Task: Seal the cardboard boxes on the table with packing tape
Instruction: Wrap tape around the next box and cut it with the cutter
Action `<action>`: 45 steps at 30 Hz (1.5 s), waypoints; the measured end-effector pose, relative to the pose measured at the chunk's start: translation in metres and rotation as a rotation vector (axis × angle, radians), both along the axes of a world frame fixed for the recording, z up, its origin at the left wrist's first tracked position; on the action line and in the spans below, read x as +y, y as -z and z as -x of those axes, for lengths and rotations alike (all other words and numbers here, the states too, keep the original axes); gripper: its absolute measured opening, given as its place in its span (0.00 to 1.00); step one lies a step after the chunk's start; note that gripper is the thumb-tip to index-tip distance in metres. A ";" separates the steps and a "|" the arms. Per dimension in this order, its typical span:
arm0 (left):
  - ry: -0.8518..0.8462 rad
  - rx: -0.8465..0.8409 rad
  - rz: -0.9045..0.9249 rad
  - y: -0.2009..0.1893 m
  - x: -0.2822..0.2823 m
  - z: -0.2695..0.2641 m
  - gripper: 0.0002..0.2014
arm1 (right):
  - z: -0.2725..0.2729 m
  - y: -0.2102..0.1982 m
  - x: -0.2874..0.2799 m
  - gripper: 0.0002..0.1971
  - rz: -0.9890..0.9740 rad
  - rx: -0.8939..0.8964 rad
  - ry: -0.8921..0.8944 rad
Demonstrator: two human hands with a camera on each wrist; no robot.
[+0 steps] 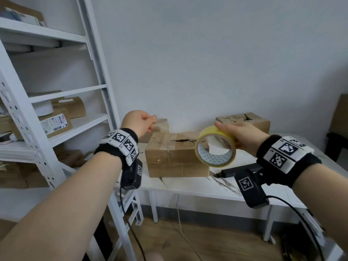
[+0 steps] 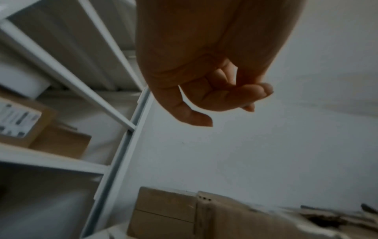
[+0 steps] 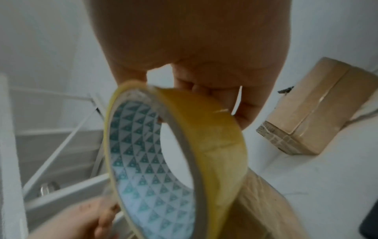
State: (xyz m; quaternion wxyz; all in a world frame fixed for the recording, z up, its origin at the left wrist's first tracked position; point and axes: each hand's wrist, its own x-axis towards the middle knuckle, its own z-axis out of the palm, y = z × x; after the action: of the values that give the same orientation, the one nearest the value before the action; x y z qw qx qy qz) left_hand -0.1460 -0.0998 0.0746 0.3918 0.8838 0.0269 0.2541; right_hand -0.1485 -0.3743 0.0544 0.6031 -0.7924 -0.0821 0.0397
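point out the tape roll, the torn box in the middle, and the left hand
tape roll [image 1: 214, 146]: head view, on the yellow outer band at the roll's top, held by the right hand [image 1: 243, 135].
torn box [image 1: 169, 155]: head view, on its front face.
left hand [image 1: 140, 122]: head view, on the back of the hand.

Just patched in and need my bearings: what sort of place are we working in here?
Probably a small stockroom or parcel-packing room. White metal shelves hold labelled cardboard boxes, more boxes sit on a white table against a bare wall, and the right hand holds a tape roll.
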 end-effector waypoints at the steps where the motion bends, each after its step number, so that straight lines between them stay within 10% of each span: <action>1: 0.002 0.008 0.009 0.002 0.003 0.000 0.12 | -0.001 0.000 -0.001 0.17 -0.103 0.045 -0.011; 4: 0.007 0.018 0.018 0.008 0.004 -0.001 0.13 | -0.006 -0.001 0.001 0.13 -0.103 0.027 0.007; 13: -0.088 0.010 0.093 0.025 0.028 -0.012 0.13 | -0.033 -0.014 -0.008 0.24 0.753 -0.288 0.233; 45: -0.152 0.197 -0.036 0.068 0.059 -0.053 0.17 | -0.095 -0.006 0.035 0.27 1.072 -0.132 0.148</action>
State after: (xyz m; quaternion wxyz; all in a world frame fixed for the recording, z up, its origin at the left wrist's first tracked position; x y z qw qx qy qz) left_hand -0.0930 -0.0407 0.0061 0.3509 0.9069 0.1275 0.1953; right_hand -0.0536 -0.3394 0.0603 0.1091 -0.9934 -0.0320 -0.0166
